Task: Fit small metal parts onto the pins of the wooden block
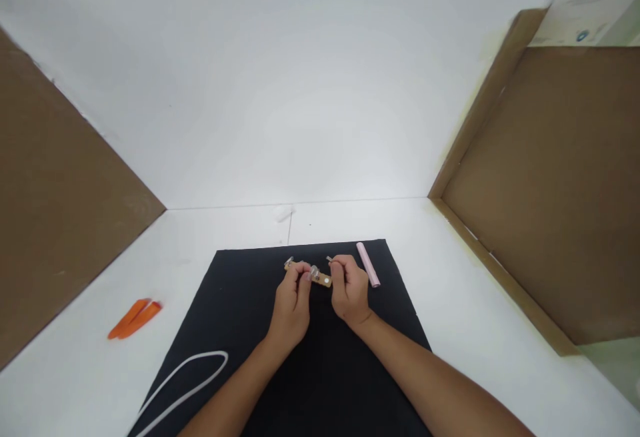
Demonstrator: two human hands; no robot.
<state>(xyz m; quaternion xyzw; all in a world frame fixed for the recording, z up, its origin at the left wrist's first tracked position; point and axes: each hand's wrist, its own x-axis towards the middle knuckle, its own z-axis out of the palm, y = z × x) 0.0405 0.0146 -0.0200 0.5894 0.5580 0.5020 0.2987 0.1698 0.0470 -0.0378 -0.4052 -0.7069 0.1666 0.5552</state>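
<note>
A narrow tan strip [320, 279], possibly wood or circuit board, carries small shiny metal fittings. My left hand [291, 308] pinches it near its middle, and my right hand [350, 289] grips its right end. A small metal tip [329, 259] shows above my right fingers, but I cannot tell what it belongs to. Both hands are over a black fabric mat [240, 290]. A pale pink tube [369, 264] lies on the mat, just beyond and right of my right hand, apart from it.
A pair of orange plastic pry tools [134, 319] lies on the white surface left of the mat. A white cord [185, 377] loops across the mat's lower left corner. Brown cardboard panels [60, 190] stand at the left and right, with a white wall ahead.
</note>
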